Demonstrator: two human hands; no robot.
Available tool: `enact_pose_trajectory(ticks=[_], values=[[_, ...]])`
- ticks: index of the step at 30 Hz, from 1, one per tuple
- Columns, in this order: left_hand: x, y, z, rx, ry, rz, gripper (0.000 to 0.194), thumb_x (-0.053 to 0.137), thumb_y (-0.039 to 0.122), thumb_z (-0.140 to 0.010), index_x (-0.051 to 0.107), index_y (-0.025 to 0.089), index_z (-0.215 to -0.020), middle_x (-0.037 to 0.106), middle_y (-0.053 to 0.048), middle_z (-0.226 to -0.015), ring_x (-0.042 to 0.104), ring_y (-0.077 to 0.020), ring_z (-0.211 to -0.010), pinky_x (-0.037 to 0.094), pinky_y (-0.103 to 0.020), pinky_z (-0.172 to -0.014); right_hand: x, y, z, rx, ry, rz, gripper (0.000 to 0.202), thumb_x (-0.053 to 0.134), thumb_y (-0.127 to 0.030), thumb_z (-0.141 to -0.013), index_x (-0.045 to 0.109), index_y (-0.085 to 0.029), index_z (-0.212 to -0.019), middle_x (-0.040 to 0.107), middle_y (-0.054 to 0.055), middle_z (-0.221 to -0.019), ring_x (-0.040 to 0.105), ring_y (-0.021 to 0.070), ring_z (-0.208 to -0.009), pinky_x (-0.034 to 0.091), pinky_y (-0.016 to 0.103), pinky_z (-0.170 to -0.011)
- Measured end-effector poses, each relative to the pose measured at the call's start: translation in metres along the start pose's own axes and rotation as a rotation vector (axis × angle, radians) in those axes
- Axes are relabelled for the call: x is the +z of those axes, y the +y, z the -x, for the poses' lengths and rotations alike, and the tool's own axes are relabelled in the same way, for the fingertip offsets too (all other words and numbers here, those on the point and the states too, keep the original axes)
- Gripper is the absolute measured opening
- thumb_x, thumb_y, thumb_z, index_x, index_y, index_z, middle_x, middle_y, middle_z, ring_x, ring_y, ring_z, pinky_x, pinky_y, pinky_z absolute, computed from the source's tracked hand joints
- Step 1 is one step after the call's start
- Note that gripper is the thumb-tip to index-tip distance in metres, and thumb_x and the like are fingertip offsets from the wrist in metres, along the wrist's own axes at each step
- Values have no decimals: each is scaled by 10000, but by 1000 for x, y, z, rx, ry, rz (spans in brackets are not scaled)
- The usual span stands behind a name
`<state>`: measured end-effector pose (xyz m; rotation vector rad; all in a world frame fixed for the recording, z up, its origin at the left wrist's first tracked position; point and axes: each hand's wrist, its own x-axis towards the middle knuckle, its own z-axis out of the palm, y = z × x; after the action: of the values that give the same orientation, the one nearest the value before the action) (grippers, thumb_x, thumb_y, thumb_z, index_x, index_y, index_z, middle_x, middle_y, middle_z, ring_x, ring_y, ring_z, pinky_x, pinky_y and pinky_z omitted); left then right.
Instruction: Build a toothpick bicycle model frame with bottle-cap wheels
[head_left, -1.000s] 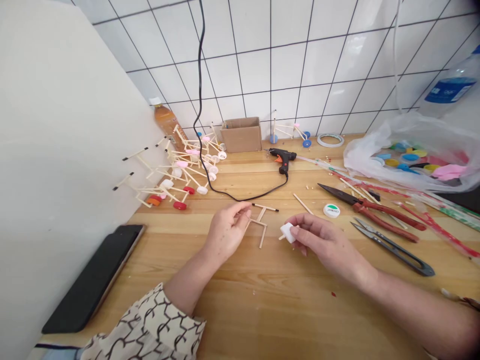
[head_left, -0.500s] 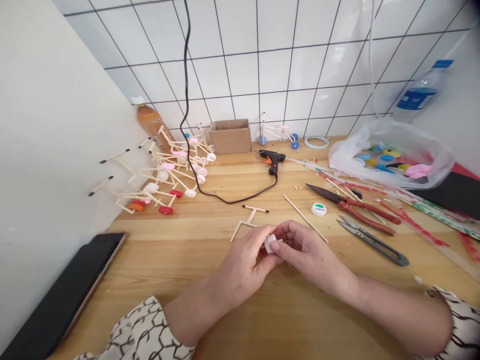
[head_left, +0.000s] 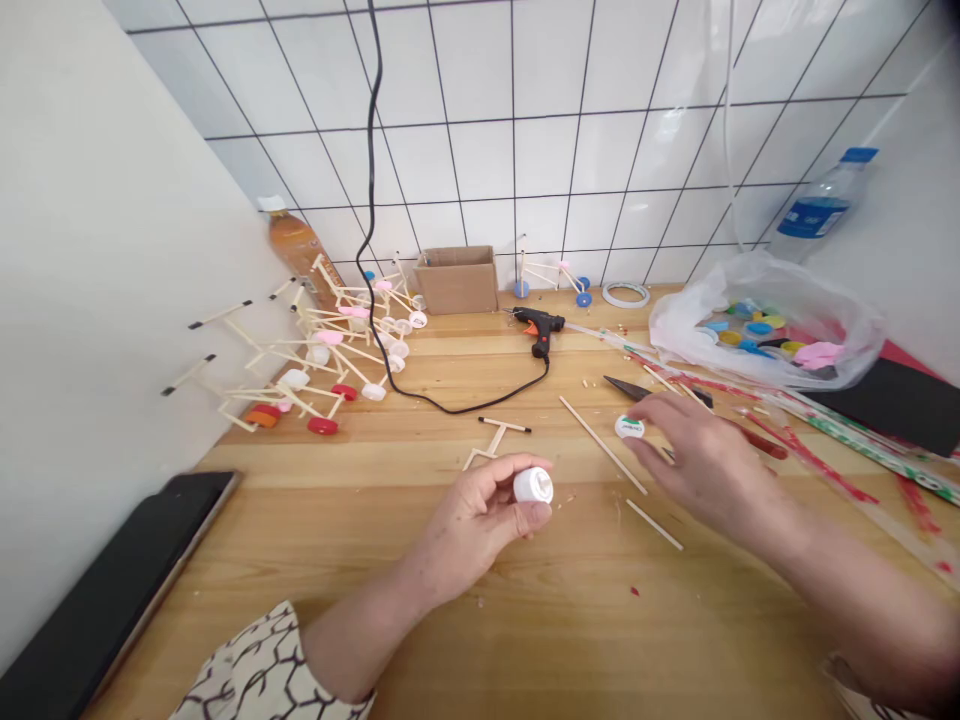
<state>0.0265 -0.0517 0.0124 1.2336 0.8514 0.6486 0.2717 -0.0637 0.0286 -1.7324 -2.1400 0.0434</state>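
Observation:
My left hand [head_left: 499,505] is closed on a white bottle cap [head_left: 534,486], held between thumb and fingers with its hollow side turned partly toward me. My right hand [head_left: 701,455] reaches out over the pliers, its thumb and fingers apart on either side of a white cap with a green mark [head_left: 629,427]; whether they touch it I cannot tell. Behind my left hand lies a small frame of glued sticks [head_left: 495,438] with a black-tipped crosspiece. A long thin stick [head_left: 602,445] and a shorter stick [head_left: 654,525] rest between my hands.
A black glue gun [head_left: 541,328] with its cable lies near a cardboard box [head_left: 457,280]. Several stick models with cap wheels [head_left: 322,427] stand at left, by a phone [head_left: 150,570]. On the right are a plastic bag [head_left: 675,310] of caps and partly covered pliers [head_left: 626,388].
My right hand has left the cap in my left hand and moved right to the green-marked cap. A short stick and crumbs, hidden before, now show. The view has shifted slightly.

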Motion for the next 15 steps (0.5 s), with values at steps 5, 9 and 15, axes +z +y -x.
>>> enact_pose_trajectory(ticks=[5,9,15], values=[[1,2,2,24,3,-14,344,645,240,-748,592,177,-1082,567,7,-762,512,-116,-679,452,-272,-688,-11,50,-1,221,-162,366,155,528,-334,-769,529,-184,-807,602,148,-936,551,320,-920,409,405,-756],[3,4,4,36,32,-66,338,631,200,-748,582,187,-1082,566,4,-818,518,-123,-731,438,-274,-741,-7,62,1,305,-288,422,150,481,-318,-814,497,-183,-751,610,164,-937,581,303,-856,407,371,-697],[3,4,4,64,9,-87,299,625,201,-759,572,185,-1053,558,1,-853,515,-122,-769,423,-251,-739,-5,64,1,295,-308,392,110,482,-289,-810,513,-188,-779,631,157,-890,594,296,-827,397,352,-673]])
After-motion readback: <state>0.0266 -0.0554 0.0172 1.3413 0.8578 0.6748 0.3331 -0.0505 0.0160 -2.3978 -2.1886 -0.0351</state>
